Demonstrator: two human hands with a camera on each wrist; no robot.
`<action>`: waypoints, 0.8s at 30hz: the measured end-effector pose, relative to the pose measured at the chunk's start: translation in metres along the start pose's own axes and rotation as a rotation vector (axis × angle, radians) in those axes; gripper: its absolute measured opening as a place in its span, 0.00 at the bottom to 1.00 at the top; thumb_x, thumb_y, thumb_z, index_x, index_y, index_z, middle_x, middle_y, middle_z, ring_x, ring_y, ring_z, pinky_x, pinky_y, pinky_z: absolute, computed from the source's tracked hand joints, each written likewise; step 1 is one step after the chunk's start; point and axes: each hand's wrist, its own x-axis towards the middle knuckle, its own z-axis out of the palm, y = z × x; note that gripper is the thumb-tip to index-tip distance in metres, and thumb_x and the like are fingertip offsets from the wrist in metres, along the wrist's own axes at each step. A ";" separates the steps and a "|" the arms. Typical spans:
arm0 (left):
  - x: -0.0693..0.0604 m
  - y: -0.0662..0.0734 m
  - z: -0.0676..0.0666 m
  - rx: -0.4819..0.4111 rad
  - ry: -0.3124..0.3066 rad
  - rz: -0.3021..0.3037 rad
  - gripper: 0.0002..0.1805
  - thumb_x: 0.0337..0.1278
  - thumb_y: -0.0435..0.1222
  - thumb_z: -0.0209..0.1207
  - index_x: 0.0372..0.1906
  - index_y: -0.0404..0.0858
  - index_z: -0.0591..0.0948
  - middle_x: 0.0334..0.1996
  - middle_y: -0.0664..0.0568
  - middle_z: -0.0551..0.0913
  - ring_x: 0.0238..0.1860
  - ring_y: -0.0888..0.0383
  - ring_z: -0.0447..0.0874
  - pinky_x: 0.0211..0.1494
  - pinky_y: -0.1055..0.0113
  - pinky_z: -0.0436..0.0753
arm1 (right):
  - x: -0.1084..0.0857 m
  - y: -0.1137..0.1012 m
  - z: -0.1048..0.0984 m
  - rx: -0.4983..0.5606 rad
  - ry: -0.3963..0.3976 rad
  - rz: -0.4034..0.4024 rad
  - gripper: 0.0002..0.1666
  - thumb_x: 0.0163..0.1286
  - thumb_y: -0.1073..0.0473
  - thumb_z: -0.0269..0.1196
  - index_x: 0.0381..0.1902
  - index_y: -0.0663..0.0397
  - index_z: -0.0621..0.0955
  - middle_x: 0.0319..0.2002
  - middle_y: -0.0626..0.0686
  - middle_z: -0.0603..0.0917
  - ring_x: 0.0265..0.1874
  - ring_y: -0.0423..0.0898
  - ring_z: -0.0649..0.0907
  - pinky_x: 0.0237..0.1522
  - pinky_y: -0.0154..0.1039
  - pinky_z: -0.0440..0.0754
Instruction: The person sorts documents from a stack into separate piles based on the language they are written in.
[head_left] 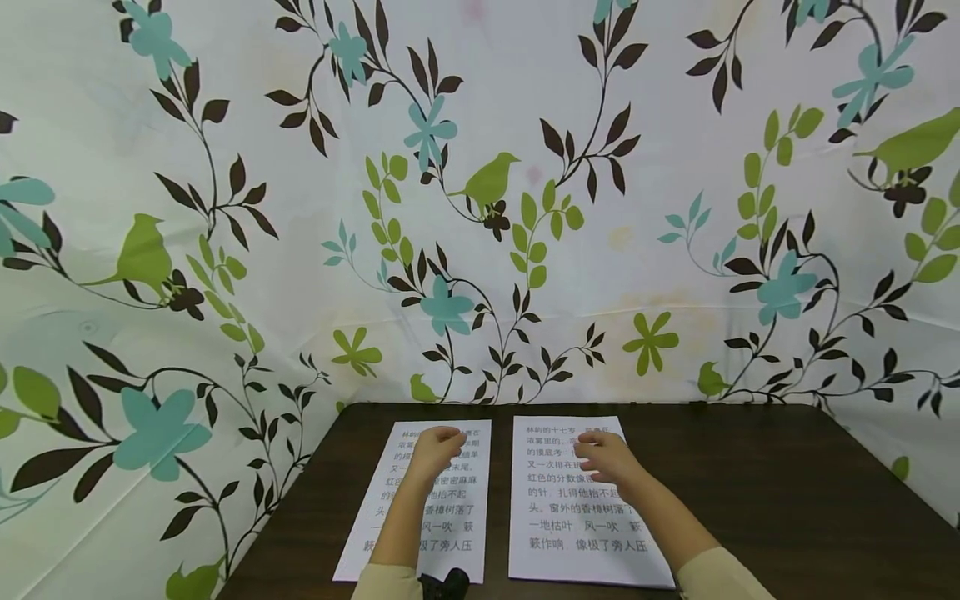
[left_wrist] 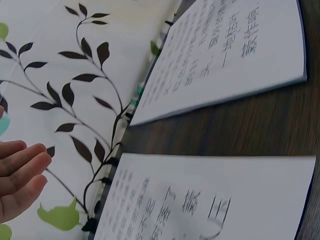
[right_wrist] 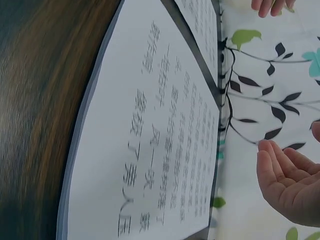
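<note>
Left hand (head_left: pixel 437 451), fingers loosely extended, empty, hovers above left printed paper (head_left: pixel 453 504) on dark table (head_left: pixel 780 492); right hand (head_left: pixel 609 459), relaxed, empty, above right printed paper (head_left: pixel 564 510). I judge this hands-raised positioning; touching either paper would call for lowering my fingers.

Head view looks forward and down — closer, sideways-turned wrist views share both sheets (left_wrist: pixel 205 195).
</note>
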 end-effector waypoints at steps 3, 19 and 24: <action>0.001 0.001 0.008 -0.009 -0.016 0.004 0.21 0.53 0.35 0.52 0.46 0.21 0.71 0.36 0.39 0.77 0.35 0.47 0.76 0.35 0.58 0.76 | 0.000 0.004 -0.009 -0.009 0.017 0.009 0.27 0.60 0.56 0.54 0.52 0.70 0.67 0.46 0.66 0.72 0.38 0.57 0.77 0.36 0.47 0.76; 0.004 0.005 0.041 -0.049 -0.077 0.021 0.20 0.51 0.36 0.54 0.45 0.23 0.72 0.36 0.39 0.77 0.36 0.45 0.76 0.38 0.53 0.75 | -0.002 0.023 -0.047 -0.012 0.056 0.026 0.30 0.62 0.52 0.52 0.53 0.71 0.64 0.46 0.68 0.71 0.41 0.57 0.75 0.40 0.50 0.73; 0.004 0.002 0.047 -0.053 -0.083 -0.013 0.21 0.50 0.36 0.55 0.45 0.23 0.72 0.34 0.40 0.77 0.35 0.47 0.77 0.39 0.53 0.75 | -0.001 0.030 -0.053 -0.008 0.070 0.036 0.31 0.62 0.50 0.53 0.52 0.72 0.64 0.45 0.66 0.72 0.40 0.57 0.75 0.42 0.51 0.72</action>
